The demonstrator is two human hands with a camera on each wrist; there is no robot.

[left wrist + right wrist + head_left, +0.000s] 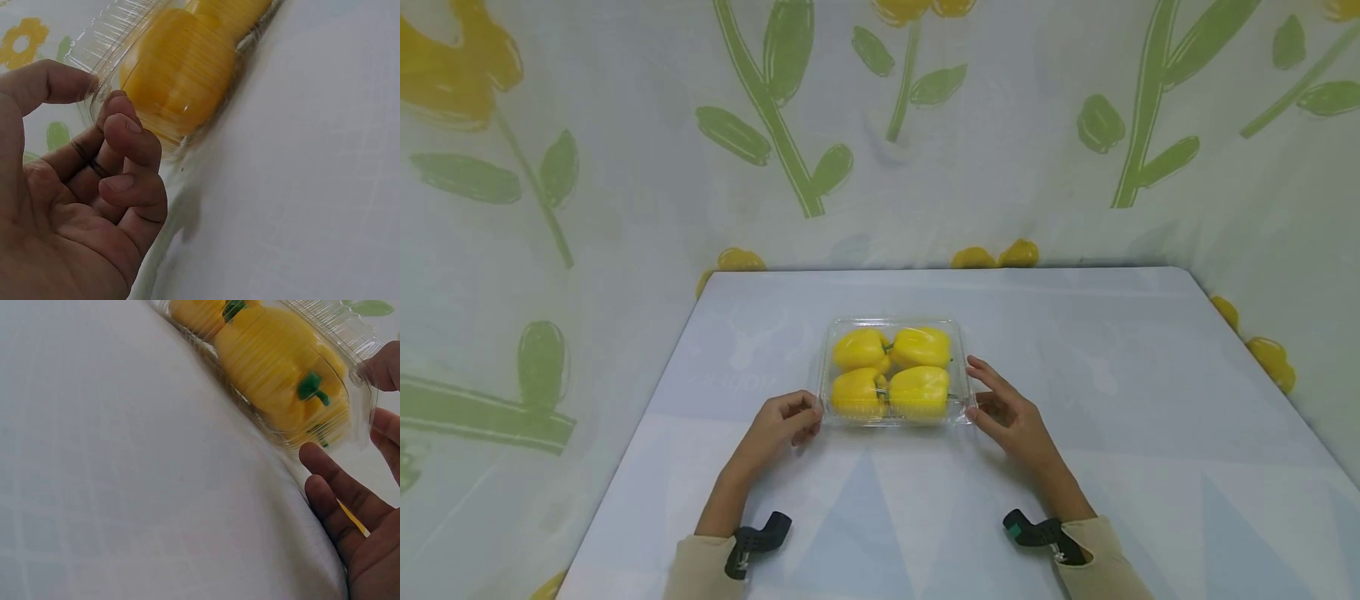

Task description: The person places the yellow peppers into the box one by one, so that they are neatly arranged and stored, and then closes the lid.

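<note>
A clear plastic clamshell container [887, 422] sits on the table, with several yellow bell peppers [919, 390] inside it. The lid looks closed over them. At its front left corner, my left hand [781, 422] pinches the rim between thumb and index finger, the other fingers curling loosely below. My right hand [1017, 422] holds the front right corner, thumb on the rim and index finger beneath it. Its other fingers reach along the side. Green stems [310, 387] show through the plastic in the right wrist view.
The white table [1075, 367] carries pale blue triangle prints. Behind and beside it hangs a pale cloth [647, 167] with green leaves and yellow flowers. Black wrist-worn devices [760, 537] sit near the beige sleeves [703, 567].
</note>
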